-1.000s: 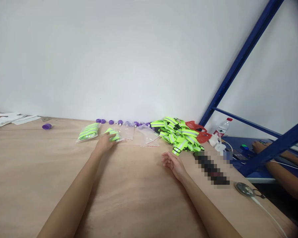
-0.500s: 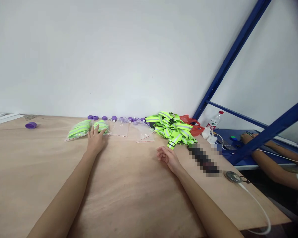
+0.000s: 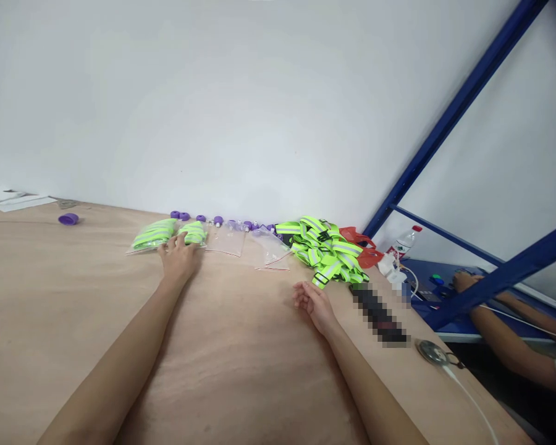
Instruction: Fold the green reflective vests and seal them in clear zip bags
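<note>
Two clear bags of green reflective straps lie side by side at the left: a left bag [image 3: 154, 233] and a right bag [image 3: 195, 232]. My left hand [image 3: 180, 256] rests at the near side of the right bag, fingers apart and touching it. My right hand [image 3: 314, 303] hovers or rests over the table with fingers loosely curled and nothing in them. Just beyond it spreads a loose pile of green reflective straps [image 3: 327, 250]. Flat clear bags, one on the left [image 3: 227, 241] and one on the right [image 3: 272, 247], lie between the filled bags and the pile.
Purple caps [image 3: 218, 220] line the wall; another purple piece [image 3: 68, 219] lies far left. Right are a red bag [image 3: 369, 257], a bottle [image 3: 404, 242], a blurred dark object [image 3: 380, 315], a round cabled device [image 3: 432, 352], a blue frame [image 3: 505, 275] and another person's arms [image 3: 505, 334].
The camera view has tilted slightly. My left hand has stayed at the right filled bag, its fingers slightly shifted. My right hand keeps nearly the same pose.
</note>
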The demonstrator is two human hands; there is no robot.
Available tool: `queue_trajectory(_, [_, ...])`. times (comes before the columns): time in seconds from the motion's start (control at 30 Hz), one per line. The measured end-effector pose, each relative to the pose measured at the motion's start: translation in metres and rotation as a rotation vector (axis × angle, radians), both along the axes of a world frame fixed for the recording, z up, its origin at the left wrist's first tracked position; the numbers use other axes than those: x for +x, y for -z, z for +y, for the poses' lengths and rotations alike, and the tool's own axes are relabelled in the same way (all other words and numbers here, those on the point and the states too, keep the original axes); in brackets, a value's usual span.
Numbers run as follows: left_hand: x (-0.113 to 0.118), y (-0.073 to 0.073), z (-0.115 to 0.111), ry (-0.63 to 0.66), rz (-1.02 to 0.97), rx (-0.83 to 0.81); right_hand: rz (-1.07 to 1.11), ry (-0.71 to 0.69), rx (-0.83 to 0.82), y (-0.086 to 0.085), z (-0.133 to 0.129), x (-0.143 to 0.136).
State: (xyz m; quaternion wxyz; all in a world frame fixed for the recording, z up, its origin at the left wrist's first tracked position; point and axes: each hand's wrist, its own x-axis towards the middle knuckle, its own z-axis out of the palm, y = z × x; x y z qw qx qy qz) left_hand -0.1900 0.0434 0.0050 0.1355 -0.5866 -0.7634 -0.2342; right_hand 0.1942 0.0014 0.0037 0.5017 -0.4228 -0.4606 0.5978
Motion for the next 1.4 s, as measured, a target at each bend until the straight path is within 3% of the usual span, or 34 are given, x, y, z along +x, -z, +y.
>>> queue_trajectory(0.17, [0.000,-0.003,-0.007,-0.031,-0.121,0.023,-0.016,0.011,0.007,0.001,-0.001,0.000])
queue_trajectory(0.33, [-0.006,0.001,-0.005,-0.057,-0.278,-0.102,-0.002,0.035,-0.005,0.003,-0.001,0.001])
queue_trajectory(0.73, [-0.018,0.007,0.001,-0.032,-0.295,-0.157,-0.048,0.094,-0.066,0.008,0.007,0.004])
queue_trajectory(0.8, [-0.018,0.008,0.001,-0.032,-0.300,-0.149,-0.163,0.124,0.006,0.011,0.014,0.011])
queue_trajectory(0.9, [-0.018,0.009,0.003,-0.038,-0.304,-0.145,-0.451,0.242,0.237,0.005,0.037,0.032])
queue_trajectory(1.0, [-0.018,0.010,0.004,-0.055,-0.295,-0.150,-0.888,0.413,0.578,-0.019,0.069,0.056])
queue_trajectory(1.07, [-0.017,0.010,0.004,-0.063,-0.280,-0.157,-1.198,0.420,0.764,-0.036,0.089,0.066])
queue_trajectory(1.13, [-0.017,0.009,0.004,-0.066,-0.268,-0.164,-1.478,0.459,0.702,-0.046,0.107,0.072])
queue_trajectory(1.2, [-0.016,0.008,0.003,-0.068,-0.262,-0.172,-1.651,0.450,0.497,-0.050,0.121,0.073])
queue_trajectory(1.3, [-0.015,0.006,0.002,-0.065,-0.264,-0.177,-1.707,0.361,0.159,-0.046,0.138,0.074])
queue_trajectory(1.4, [-0.014,0.005,0.002,-0.057,-0.262,-0.176,-1.668,0.289,-0.001,-0.042,0.150,0.076])
